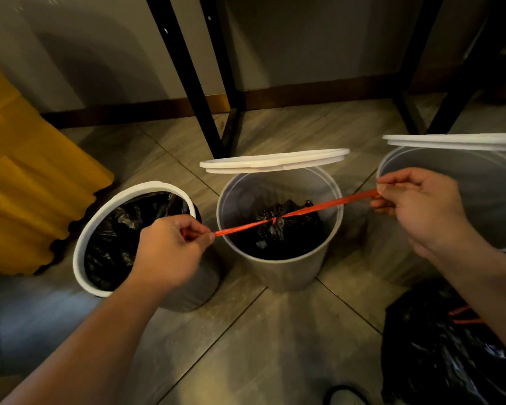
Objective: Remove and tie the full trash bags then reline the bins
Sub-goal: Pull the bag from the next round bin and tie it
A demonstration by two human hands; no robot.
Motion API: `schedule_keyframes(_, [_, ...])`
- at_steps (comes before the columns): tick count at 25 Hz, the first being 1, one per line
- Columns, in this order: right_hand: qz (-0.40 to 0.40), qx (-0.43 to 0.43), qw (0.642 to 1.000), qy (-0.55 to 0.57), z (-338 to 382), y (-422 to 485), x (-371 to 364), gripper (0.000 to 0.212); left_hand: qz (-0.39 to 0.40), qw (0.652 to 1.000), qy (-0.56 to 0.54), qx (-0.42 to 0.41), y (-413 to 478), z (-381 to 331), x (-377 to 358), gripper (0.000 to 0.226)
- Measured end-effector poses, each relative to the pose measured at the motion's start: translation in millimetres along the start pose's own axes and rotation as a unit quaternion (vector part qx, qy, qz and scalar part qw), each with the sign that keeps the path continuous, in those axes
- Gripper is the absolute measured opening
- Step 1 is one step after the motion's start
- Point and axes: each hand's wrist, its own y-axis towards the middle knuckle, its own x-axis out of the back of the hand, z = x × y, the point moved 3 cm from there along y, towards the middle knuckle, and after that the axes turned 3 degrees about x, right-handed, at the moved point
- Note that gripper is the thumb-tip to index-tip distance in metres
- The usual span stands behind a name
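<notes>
— What's the room like?

— A grey tiled floor (275, 331) meets a plain wall (304, 39), with the black legs (187, 68) of a metal frame standing on the tiles. A yellow plastic object (27, 185) sits at the far left.

— How many bins?

— Three, in a row on the floor. The left bin (82, 244) has a white rim and holds a black liner (123, 229). The middle bin (289, 270) and the right bin (479, 185) each have a white lid raised, so two lids: one (275, 160) over the middle, one (456, 140) over the right.

— And bags?

— Three black ones, counting that liner. The black bag (278, 232) lies deep inside the middle bin, its neck gathered and knotted by a red drawstring (319, 207). A second bag (435, 361) rests on the floor at the lower right, with its own red string (462, 315) showing.

— The hands?

— Two, both bare. The left hand (170, 252) hovers over the left bin, its fingers (199, 229) pinching one end of the drawstring. The right hand (421, 206) is in front of the right bin, its fingers (398, 181) curled round the other end. The string runs taut between them, across the middle bin.

— Anything else?

— One shoe toe (345, 397) at the bottom edge.
</notes>
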Motion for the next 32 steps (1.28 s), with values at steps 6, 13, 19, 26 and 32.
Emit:
schedule_keyframes(6, [0.012,-0.051,0.998,0.040,-7,-5,-1,0.021,0.016,0.998,0.053,0.006,4,11,-1,0.012])
schedule_keyframes(13, [-0.017,-0.072,0.995,0.066,-11,-3,-2,0.020,0.024,0.997,0.079,-0.012,6,11,0,0.010])
schedule_keyframes(19, [0.003,-0.048,0.987,0.154,3,-19,-3,0.016,0.017,1.000,0.022,-0.007,1,2,2,0.019])
schedule_keyframes(26, [0.113,0.017,0.969,0.219,49,-52,-24,0.015,0.139,0.909,-0.393,0.012,-24,-35,-16,0.030])
schedule_keyframes(32, [0.238,0.121,0.942,0.204,69,-92,-48,0.018,0.103,0.983,-0.013,-0.149,-17,-49,-74,0.067])
